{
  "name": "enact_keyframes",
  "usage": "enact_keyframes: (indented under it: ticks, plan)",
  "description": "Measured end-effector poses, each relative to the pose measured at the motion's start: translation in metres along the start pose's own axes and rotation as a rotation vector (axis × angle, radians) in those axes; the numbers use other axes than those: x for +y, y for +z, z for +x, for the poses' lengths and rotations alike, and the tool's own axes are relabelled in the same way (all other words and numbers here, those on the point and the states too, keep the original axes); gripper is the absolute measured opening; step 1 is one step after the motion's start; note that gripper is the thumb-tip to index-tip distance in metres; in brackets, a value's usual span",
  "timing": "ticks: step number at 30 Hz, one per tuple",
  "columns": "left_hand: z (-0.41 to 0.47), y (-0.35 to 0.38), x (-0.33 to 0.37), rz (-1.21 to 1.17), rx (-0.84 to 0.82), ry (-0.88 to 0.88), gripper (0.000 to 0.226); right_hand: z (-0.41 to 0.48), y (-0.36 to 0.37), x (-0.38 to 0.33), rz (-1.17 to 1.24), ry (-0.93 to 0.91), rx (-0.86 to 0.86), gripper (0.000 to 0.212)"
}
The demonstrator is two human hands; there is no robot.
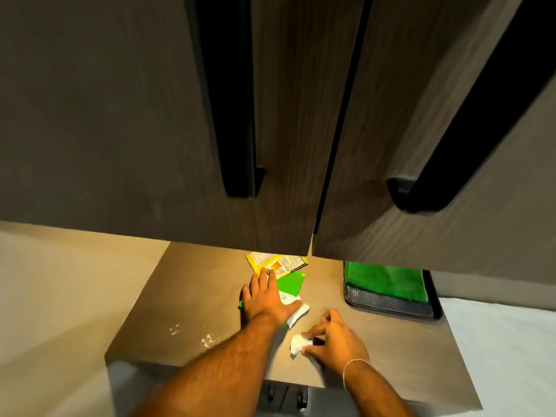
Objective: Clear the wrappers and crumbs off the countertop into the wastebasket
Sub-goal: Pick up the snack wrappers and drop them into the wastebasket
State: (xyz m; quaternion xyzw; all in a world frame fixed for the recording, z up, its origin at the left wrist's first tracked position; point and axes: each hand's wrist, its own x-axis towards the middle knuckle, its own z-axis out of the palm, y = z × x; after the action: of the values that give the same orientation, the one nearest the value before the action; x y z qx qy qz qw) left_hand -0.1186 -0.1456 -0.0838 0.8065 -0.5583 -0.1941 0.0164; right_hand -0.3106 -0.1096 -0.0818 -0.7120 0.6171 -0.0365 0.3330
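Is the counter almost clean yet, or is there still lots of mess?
Not yet; nothing looks thrown away. The left hand lies flat on the green wrapper, fingertips reaching the yellow wrapper. The right hand is pinching a crumpled white scrap. Another white wrapper sits between the hands, and crumbs dot the countertop. No wastebasket is in view.

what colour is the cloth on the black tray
Bright green cloth, seen in the head view.

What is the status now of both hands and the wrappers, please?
Left hand flat on green wrapper. Right hand pinching white paper scrap. Yellow wrapper, crumbs remain on countertop. Wastebasket unseen.
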Motion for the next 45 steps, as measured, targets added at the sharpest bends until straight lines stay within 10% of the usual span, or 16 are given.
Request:
enact_keyframes:
  ticks: [5, 11, 16, 20, 31, 45]
  plan:
    - [-0.013, -0.003, 0.003, -0.031, 0.133, 0.021, 0.096, -0.005, -0.001, -0.009, -0.022, 0.003, -0.002, 0.044]
    - [-0.014, -0.023, 0.011, 0.168, 0.193, 0.174, 0.054, -0.008, -0.025, -0.038, -0.218, 0.026, -0.078, 0.108]
    - [-0.013, -0.045, 0.008, 0.137, 0.199, 0.206, 0.031, 0.001, -0.047, -0.052, -0.080, 0.018, 0.251, 0.066]
    - [-0.016, -0.072, 0.001, -0.066, 0.295, 0.245, 0.035, 0.006, -0.064, -0.066, -0.180, -0.056, 0.410, 0.074]
    - [-0.050, -0.131, -0.018, -0.245, 0.375, 0.551, 0.063, 0.034, -0.112, -0.090, -0.429, -0.327, 0.469, 0.016]
    - [-0.099, -0.128, -0.067, -0.652, 0.595, 0.072, 0.087, 0.008, -0.062, -0.039, 0.767, -0.037, 0.558, 0.012]
